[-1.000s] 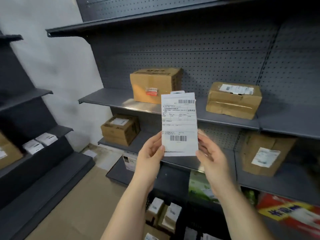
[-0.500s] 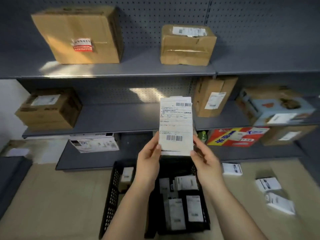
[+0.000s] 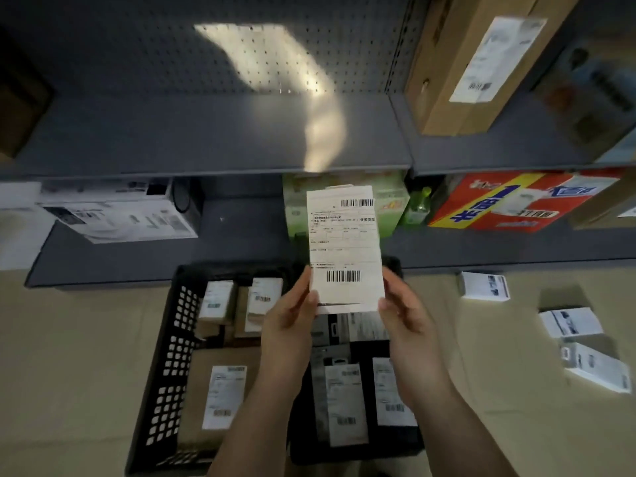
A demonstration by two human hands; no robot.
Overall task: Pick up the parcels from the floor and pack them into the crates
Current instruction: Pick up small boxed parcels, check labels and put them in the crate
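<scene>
Camera's dipped lower, so the flat white labelled parcel, pinched upright at its bottom edges between left hand and right hand, now hangs straight above the black plastic crates.

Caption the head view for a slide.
Left hand and right hand hold a labelled parcel over black crates; three parcels lie on floor.

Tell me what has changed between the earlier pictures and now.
The view tilted from the upper shelves down to the floor, so the black crates now lie below the hands. Nothing was taken hold of or let go. The left hand and right hand still hold the white labelled parcel upright by its lower edges.
</scene>
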